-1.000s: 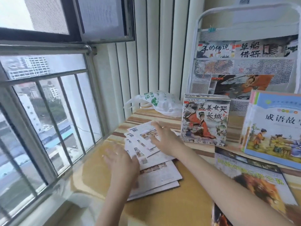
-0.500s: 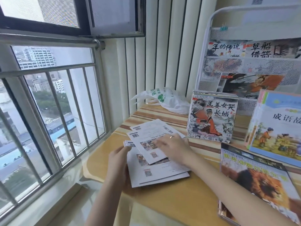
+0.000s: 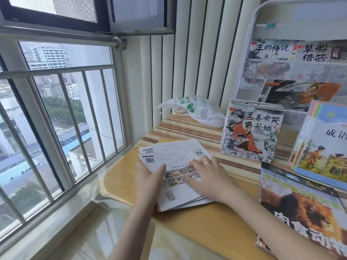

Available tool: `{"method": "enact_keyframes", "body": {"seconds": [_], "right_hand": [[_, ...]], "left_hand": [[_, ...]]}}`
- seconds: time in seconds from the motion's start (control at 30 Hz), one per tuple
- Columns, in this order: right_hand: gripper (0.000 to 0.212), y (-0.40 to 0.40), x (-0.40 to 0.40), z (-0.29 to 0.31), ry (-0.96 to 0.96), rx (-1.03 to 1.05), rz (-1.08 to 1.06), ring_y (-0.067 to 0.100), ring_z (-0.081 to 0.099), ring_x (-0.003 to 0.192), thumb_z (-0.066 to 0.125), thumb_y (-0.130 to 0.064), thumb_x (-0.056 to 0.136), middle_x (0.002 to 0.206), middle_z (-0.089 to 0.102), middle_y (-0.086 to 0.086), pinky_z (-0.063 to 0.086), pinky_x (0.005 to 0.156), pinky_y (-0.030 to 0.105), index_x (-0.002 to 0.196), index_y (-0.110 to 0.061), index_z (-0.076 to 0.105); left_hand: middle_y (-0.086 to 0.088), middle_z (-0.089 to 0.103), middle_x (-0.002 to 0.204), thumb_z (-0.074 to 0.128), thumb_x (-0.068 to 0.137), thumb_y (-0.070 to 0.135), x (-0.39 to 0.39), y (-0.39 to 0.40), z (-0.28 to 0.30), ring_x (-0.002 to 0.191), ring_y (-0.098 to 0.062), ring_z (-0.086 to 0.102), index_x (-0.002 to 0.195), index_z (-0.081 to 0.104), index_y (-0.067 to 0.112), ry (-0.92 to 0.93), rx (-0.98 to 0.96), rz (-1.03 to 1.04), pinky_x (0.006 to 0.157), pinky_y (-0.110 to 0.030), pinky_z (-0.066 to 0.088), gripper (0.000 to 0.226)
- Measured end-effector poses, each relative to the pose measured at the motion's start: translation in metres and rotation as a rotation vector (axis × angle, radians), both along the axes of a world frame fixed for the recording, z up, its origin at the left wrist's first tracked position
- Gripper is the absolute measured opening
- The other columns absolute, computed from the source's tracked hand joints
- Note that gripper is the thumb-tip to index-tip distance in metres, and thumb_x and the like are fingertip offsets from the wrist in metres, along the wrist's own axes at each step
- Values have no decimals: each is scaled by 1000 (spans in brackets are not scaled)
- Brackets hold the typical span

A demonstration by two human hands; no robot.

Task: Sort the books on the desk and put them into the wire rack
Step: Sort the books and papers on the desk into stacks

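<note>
A stack of thin white booklets (image 3: 174,156) lies face down on the yellow desk (image 3: 206,228), back covers with barcodes up. My left hand (image 3: 148,177) holds the stack's left edge, thumb on top. My right hand (image 3: 204,175) lies flat on top, fingers spread, a ring on one finger. A white wire rack (image 3: 247,53) stands at the back right with picture books in its pockets. A pile of painted-cover books (image 3: 249,132) leans upright against the rack.
A blue-covered book pile (image 3: 323,147) leans at the right. A large lion-cover book (image 3: 300,207) lies flat at the front right. A white plastic bag (image 3: 199,109) sits at the back by the vertical blinds. A barred window (image 3: 62,113) runs along the left.
The fanned-out booklets have been pushed together into a tidier stack. My left hand moved from above them to their left edge; my right hand slid nearer over the top.
</note>
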State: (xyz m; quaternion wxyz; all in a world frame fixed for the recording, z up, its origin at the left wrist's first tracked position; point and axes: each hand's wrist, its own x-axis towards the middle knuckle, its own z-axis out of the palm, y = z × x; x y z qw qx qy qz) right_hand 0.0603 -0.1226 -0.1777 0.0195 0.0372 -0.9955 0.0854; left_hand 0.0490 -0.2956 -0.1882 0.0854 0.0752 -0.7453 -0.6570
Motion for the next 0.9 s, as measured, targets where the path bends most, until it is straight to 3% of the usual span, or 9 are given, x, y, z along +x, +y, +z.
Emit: {"method": "enact_keyframes", "body": {"seconds": [0.13,0.2,0.27,0.37,0.53,0.67,0.73,0.8,0.9], "right_hand": [[50,8,-14,6,58,-337,-176,23,23,135,32,-55,94,143,35,3,26,106,41,137,-29,36],[64,8,-20,0,-2,-307,-232,24,13,142,28,-57,95,154,22,4,17,114,42,148,-22,19],[67,5,-20,-6,-4,-259,-198,25,18,141,30,-59,94,153,26,4,21,113,40,148,-22,18],[59,2,-13,-4,97,-459,-126,25,43,126,38,-58,92,140,48,2,38,96,36,142,-30,26],[27,16,-12,4,227,-1029,-215,15,63,99,47,-52,89,108,67,-7,49,90,42,112,-39,50],[16,23,-10,6,259,-1112,-216,21,70,76,47,-17,95,92,70,8,59,74,42,101,-27,58],[38,26,-9,6,257,-1055,-144,19,71,77,37,1,96,110,64,8,60,70,37,100,-29,60],[58,34,-10,8,227,-939,-14,10,62,105,35,10,93,136,49,-3,54,86,30,103,-43,59],[77,36,-7,9,169,-726,218,-1,28,134,60,11,81,150,20,-22,26,107,22,115,-58,48]], "left_hand": [[5,58,98,67,82,11,-4,-3,-6,94,-19,58,109,44,18,6,-15,-43,79,-30,42,36],[3,61,104,67,81,11,-4,-3,-8,97,-19,60,110,45,20,4,-19,-46,85,-37,48,38],[3,62,106,66,81,13,-2,-2,-9,97,-19,61,110,45,21,21,-29,-50,88,-41,49,37],[11,61,104,66,81,16,0,2,-10,97,-14,60,124,43,21,60,-96,-68,84,-33,46,49],[12,63,110,68,81,10,2,-2,-7,99,-11,61,139,34,26,72,-19,-103,91,-34,48,69],[2,55,130,68,81,8,-1,-7,-5,111,-22,59,145,25,32,17,54,-176,97,-45,48,80],[-2,61,114,67,82,3,-7,-11,2,95,-22,64,127,46,21,-71,133,-123,82,-37,55,53],[-5,63,91,65,84,0,-13,-19,16,66,-15,61,96,55,14,-202,215,-96,49,-20,52,21],[-4,57,52,63,88,13,-16,-32,36,29,-10,48,82,56,1,-381,154,-250,29,-12,32,16]]}}
